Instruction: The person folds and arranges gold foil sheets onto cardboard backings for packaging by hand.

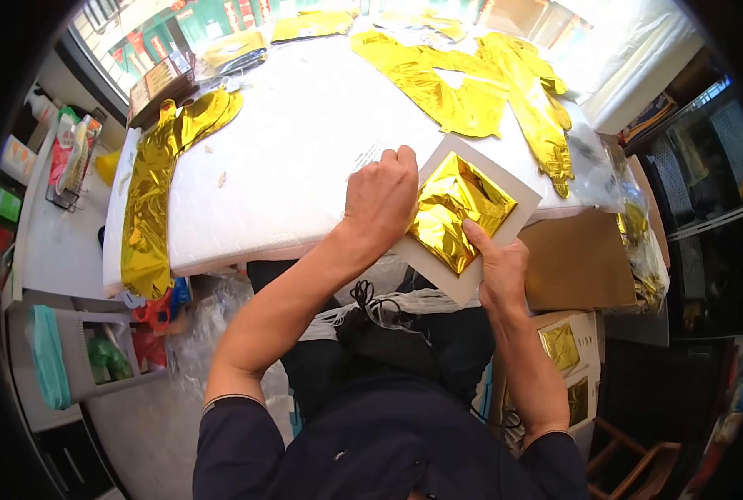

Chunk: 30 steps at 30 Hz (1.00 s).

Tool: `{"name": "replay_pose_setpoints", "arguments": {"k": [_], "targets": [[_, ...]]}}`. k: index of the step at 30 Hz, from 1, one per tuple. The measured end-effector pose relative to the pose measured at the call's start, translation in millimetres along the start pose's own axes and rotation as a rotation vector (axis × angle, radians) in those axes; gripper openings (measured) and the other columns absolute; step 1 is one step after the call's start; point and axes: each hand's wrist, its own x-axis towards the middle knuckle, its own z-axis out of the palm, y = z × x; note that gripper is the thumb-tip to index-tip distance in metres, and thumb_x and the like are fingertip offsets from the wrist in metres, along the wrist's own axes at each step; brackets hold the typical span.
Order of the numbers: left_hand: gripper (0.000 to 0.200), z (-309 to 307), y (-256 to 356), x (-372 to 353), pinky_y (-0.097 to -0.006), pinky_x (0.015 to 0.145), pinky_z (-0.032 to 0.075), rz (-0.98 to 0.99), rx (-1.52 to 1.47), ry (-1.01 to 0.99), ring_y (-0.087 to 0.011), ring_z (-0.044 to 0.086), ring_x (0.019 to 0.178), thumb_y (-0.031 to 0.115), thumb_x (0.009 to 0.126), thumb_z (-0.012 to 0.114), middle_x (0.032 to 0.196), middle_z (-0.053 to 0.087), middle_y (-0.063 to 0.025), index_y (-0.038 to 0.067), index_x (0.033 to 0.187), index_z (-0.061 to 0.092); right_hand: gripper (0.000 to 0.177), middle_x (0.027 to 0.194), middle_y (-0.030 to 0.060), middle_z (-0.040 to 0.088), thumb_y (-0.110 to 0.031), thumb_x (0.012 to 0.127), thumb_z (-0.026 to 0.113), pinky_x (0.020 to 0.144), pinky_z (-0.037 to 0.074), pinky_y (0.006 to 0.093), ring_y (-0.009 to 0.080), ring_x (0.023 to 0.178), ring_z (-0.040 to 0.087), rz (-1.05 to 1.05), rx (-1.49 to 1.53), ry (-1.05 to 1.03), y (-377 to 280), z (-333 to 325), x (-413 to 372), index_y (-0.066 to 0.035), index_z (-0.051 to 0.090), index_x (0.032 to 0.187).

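Note:
My right hand grips the lower right edge of a grey card, its thumb pressed on a folded gold foil piece lying on the card. The foil is creased and shiny, smaller than the card, which is tilted like a diamond. My left hand is closed in a fist beside the card's left edge, knuckles up; what its fingers hold, if anything, is hidden. Small printed text shows just beyond that hand.
Flat gold foil balloons lie on the white padded table, with another long one hanging over its left edge. A cardboard box stands at the right. Clear plastic and a grey rack are at lower left.

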Motion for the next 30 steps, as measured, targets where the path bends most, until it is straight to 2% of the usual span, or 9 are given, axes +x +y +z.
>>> {"name": "replay_pose_setpoints", "arguments": {"k": [2, 11, 14, 23, 27, 30], "targets": [[0.011, 0.8, -2.1, 7.7, -0.0478, 0.065, 0.056, 0.013, -0.048, 0.021, -0.0413, 0.069, 0.072, 0.007, 0.086, 0.065, 0.085, 0.066, -0.0211, -0.001, 0.089, 0.058, 0.035, 0.116, 0.0136, 0.071, 0.000, 0.091, 0.076, 0.087, 0.058, 0.0301, 0.0182, 0.097, 0.070, 0.015, 0.003, 0.007, -0.6, 0.3, 1.9, 0.008, 0.063, 0.123], [0.010, 11.0, -6.4, 29.5, -0.0476, 0.065, 0.056, 0.034, -0.058, 0.067, -0.0391, 0.069, 0.071, 0.010, 0.091, 0.063, 0.083, 0.067, -0.0174, 0.000, 0.086, 0.061, 0.038, 0.119, 0.0160, 0.071, 0.000, 0.090, 0.076, 0.088, 0.059, 0.0317, 0.0205, 0.099, 0.072, 0.095, 0.037, -0.034, -7.4, 4.4, 6.4, 0.009, 0.063, 0.124], [0.008, 15.2, -10.2, 35.7, -0.0453, 0.062, 0.057, 0.078, -0.053, 0.086, -0.0378, 0.071, 0.072, 0.007, 0.085, 0.065, 0.084, 0.068, -0.0184, 0.001, 0.087, 0.062, 0.039, 0.119, 0.0160, 0.071, 0.000, 0.089, 0.076, 0.087, 0.060, 0.0324, 0.0206, 0.098, 0.072, 0.100, 0.022, -0.038, -3.1, 2.0, 8.5, 0.009, 0.062, 0.124], [0.005, 3.5, 12.0, 23.9, -0.0451, 0.068, 0.056, 0.182, -0.184, 0.115, -0.0358, 0.069, 0.078, 0.005, 0.086, 0.063, 0.086, 0.065, -0.0163, 0.001, 0.087, 0.061, 0.038, 0.116, 0.0154, 0.072, -0.001, 0.089, 0.077, 0.084, 0.060, 0.0319, 0.0196, 0.096, 0.072, 0.095, 0.001, -0.068, -7.9, 4.4, 8.0, 0.010, 0.063, 0.123], [0.006, -3.4, 8.2, 9.5, -0.0436, 0.068, 0.057, 0.124, -0.024, -0.004, -0.0331, 0.070, 0.084, 0.004, 0.085, 0.062, 0.088, 0.066, -0.0153, 0.001, 0.089, 0.061, 0.037, 0.114, 0.0149, 0.072, -0.002, 0.089, 0.077, 0.083, 0.060, 0.0310, 0.0187, 0.095, 0.072, 0.067, 0.013, -0.043, -5.9, 4.7, 8.2, 0.010, 0.064, 0.122], [0.006, -7.9, 14.6, -0.7, -0.0410, 0.066, 0.057, 0.177, 0.065, -0.069, -0.0306, 0.071, 0.086, 0.006, 0.084, 0.063, 0.089, 0.066, -0.0140, 0.002, 0.089, 0.061, 0.035, 0.113, 0.0142, 0.073, -0.002, 0.089, 0.077, 0.083, 0.060, 0.0305, 0.0181, 0.094, 0.072, 0.063, 0.036, -0.026, -0.1, 6.1, 7.3, 0.009, 0.065, 0.120]]}}
